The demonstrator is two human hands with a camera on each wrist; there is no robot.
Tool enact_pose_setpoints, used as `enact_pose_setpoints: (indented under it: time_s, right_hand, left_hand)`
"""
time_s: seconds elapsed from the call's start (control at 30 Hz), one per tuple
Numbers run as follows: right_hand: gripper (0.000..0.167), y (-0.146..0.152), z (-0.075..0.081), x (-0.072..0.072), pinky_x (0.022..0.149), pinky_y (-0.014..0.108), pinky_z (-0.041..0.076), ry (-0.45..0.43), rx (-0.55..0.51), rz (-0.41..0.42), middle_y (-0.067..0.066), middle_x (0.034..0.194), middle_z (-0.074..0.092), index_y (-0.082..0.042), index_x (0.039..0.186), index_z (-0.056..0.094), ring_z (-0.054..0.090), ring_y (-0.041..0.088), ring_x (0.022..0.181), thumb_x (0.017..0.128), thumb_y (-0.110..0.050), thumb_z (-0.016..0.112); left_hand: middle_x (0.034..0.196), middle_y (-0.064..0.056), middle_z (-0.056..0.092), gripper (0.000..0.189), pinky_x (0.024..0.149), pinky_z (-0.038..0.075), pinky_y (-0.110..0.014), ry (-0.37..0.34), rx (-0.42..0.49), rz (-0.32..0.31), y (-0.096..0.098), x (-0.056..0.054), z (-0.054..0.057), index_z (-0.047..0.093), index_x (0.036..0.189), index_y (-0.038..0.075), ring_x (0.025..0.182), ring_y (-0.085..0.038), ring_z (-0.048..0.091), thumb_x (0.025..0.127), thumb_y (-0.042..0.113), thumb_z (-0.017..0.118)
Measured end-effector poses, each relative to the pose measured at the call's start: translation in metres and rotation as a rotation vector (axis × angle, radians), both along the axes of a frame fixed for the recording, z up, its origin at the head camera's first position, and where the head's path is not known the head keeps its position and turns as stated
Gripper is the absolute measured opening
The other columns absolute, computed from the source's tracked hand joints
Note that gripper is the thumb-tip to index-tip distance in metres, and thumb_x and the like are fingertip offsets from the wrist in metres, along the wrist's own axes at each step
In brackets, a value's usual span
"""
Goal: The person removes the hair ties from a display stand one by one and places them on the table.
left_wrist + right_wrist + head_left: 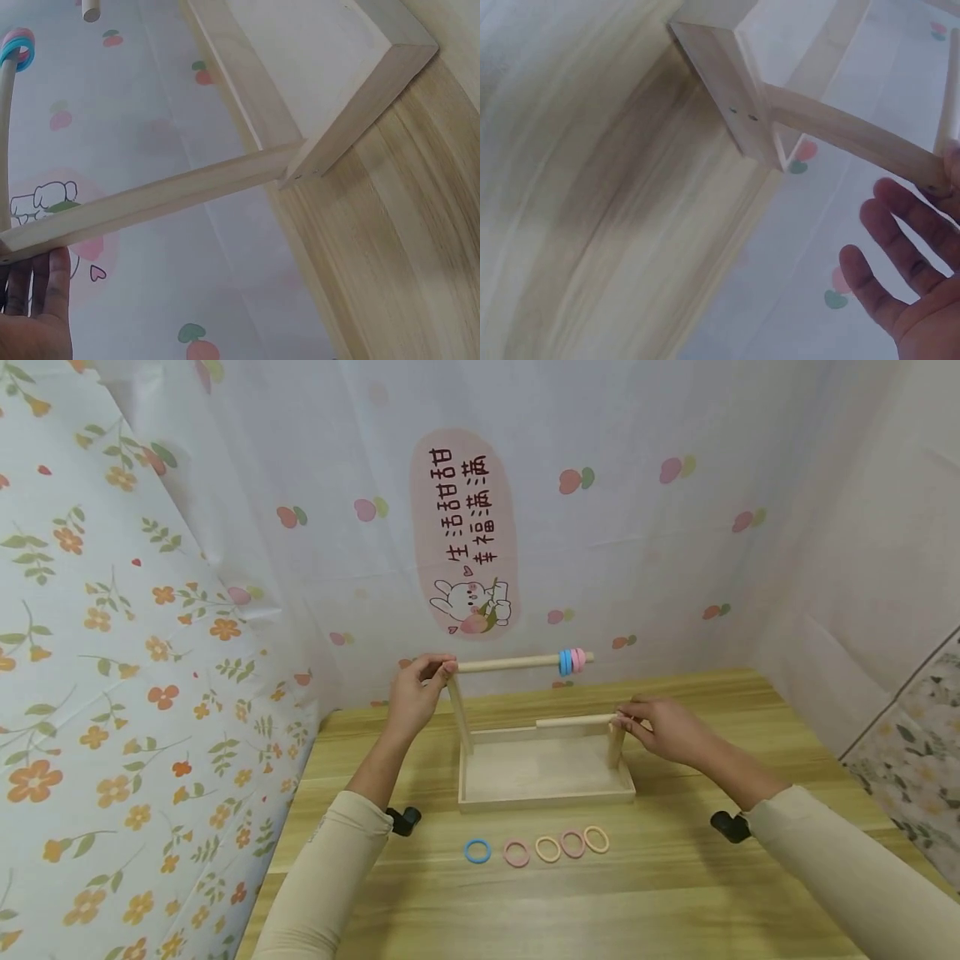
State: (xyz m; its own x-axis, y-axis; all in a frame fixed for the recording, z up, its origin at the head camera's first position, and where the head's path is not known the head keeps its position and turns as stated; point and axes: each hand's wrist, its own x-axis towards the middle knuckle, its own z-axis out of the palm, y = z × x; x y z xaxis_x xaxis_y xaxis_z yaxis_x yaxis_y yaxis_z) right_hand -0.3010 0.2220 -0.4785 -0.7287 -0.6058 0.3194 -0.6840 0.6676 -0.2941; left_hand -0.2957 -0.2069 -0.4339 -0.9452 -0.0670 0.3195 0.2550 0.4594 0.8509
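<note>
A wooden rack with a shallow tray base (547, 802) stands on the table. Its tall left post (460, 718) carries a long dowel (510, 663), with blue rings (565, 662) and pink rings (578, 660) near the free end. My left hand (414, 693) holds the top of that post, where the dowel joins; in the left wrist view its fingers (49, 281) lie against the post. On the right, a short post (616, 747) bears a lower dowel (573, 721) pointing left. With thumb and fingertips my right hand (660, 727) pinches the short post's top; its other fingers are spread.
In front of the rack lie a blue ring (477, 851), two pink rings and two pale yellow rings, roughly in a row. A patterned cloth (630, 560) hangs behind the table (525, 910), with a flowered cloth (135, 693) at the left.
</note>
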Motion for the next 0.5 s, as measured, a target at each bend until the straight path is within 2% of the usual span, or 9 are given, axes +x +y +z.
enact_pose_setpoints:
  time_s: [0.13,0.23,0.33,0.5]
  right_hand:
    - [0.025,-0.005,0.008,-0.006,0.072,0.045,0.064,0.049,-0.038,0.004,0.018,0.110,0.077,0.004,0.124,0.079,0.075,0.025,0.084,0.103,-0.009,0.079]
    - [0.032,-0.010,0.017,-0.010,0.074,0.052,0.066,0.106,-0.115,0.011,0.026,0.117,0.075,0.011,0.129,0.075,0.079,0.035,0.090,0.100,-0.001,0.080]
    - [0.038,-0.016,0.025,-0.015,0.074,0.054,0.067,0.137,-0.184,0.016,0.027,0.116,0.075,0.015,0.133,0.071,0.079,0.039,0.091,0.097,0.005,0.080]
    - [0.045,-0.028,0.038,-0.022,0.079,0.057,0.068,0.151,-0.237,0.019,0.030,0.118,0.075,0.015,0.139,0.067,0.080,0.043,0.093,0.097,0.008,0.080]
  left_hand:
    - [0.123,-0.013,0.083,0.039,0.103,0.065,-0.049,-0.022,-0.008,0.006,-0.001,0.001,0.000,0.080,0.132,0.011,0.115,-0.030,0.079,0.106,0.039,0.072]
    - [0.123,-0.012,0.083,0.038,0.102,0.066,-0.048,-0.024,-0.014,0.004,-0.001,0.001,-0.001,0.080,0.131,0.012,0.115,-0.030,0.080,0.106,0.038,0.073]
    - [0.124,-0.013,0.083,0.036,0.102,0.066,-0.048,-0.020,-0.013,0.001,0.000,0.001,0.000,0.080,0.131,0.012,0.115,-0.031,0.080,0.106,0.037,0.073]
    - [0.121,-0.014,0.083,0.036,0.102,0.065,-0.048,-0.013,-0.018,-0.001,-0.001,-0.002,0.002,0.080,0.130,0.010,0.114,-0.030,0.080,0.106,0.035,0.073]
